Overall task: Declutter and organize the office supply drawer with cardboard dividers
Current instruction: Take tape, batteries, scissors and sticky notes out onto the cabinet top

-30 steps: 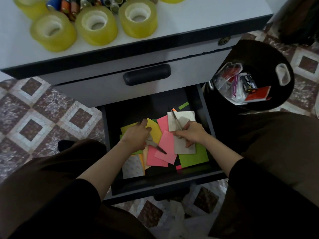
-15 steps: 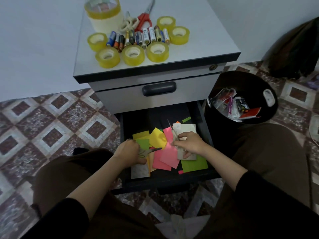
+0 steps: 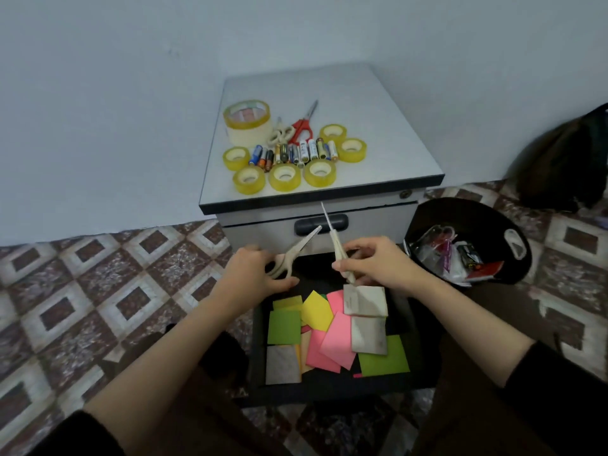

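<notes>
Our left hand (image 3: 253,274) gripping beige scissors (image 3: 293,254) above the back left corner of the open drawer (image 3: 329,392), our right hand (image 3: 378,264) pinching a slim beige blade (image 3: 337,246) above its back, coloured notes (image 3: 332,339) loose inside the drawer.

At frame centre, the left hand (image 3: 251,273) grips beige scissors (image 3: 296,250) and the right hand (image 3: 378,263) pinches a slim beige-handled blade (image 3: 339,250), both above the open drawer (image 3: 329,393) of coloured paper notes (image 3: 339,337) at lower centre.

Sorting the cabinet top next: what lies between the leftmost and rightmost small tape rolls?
A row of batteries lies between the leftmost roll and the rightmost roll, in the head view.
</notes>
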Available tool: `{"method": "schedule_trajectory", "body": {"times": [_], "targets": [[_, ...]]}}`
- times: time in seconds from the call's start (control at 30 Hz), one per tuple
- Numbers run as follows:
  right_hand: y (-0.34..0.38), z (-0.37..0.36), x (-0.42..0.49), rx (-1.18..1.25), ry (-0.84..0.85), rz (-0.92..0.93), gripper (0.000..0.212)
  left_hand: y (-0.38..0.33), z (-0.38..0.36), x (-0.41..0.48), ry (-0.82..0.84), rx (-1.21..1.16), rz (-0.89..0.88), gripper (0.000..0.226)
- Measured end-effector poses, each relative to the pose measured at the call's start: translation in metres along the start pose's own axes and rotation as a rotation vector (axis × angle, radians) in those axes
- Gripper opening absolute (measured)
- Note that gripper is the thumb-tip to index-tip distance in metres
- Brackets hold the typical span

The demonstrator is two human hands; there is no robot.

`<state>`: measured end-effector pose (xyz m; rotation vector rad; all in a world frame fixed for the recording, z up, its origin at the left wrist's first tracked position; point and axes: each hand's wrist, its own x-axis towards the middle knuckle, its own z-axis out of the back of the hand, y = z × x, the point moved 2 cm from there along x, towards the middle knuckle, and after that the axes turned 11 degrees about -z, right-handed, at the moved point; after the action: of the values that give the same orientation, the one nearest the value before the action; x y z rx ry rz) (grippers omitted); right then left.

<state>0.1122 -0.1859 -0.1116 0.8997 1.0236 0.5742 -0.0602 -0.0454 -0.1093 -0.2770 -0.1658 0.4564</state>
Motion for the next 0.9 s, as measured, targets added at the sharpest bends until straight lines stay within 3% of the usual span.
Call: {"method": "schedule_trajectory", "body": {"times": [0.3, 0.43, 0.67, 0.9], "targets": [[0.085, 0.032, 0.011, 0.012, -0.185, 0.186, 0.025, -0.012, 0.076, 0.051, -0.193, -0.028, 0.073, 0.058], [0.127, 0.052, 0.034, -0.052, -0.252, 0.194, 0.049, -0.003, 0.105, 0.095, -0.175, 0.009, 0.162, 0.06], [0.166, 0.081, 0.081, -0.032, -0.363, 0.169, 0.045, 0.012, 0.117, 0.182, -0.193, 0.057, 0.157, 0.058], [0.158, 0.114, 0.111, -0.001, -0.403, 0.131, 0.043, 0.005, 0.118, 0.251, -0.102, 0.196, 0.167, 0.057]]}}
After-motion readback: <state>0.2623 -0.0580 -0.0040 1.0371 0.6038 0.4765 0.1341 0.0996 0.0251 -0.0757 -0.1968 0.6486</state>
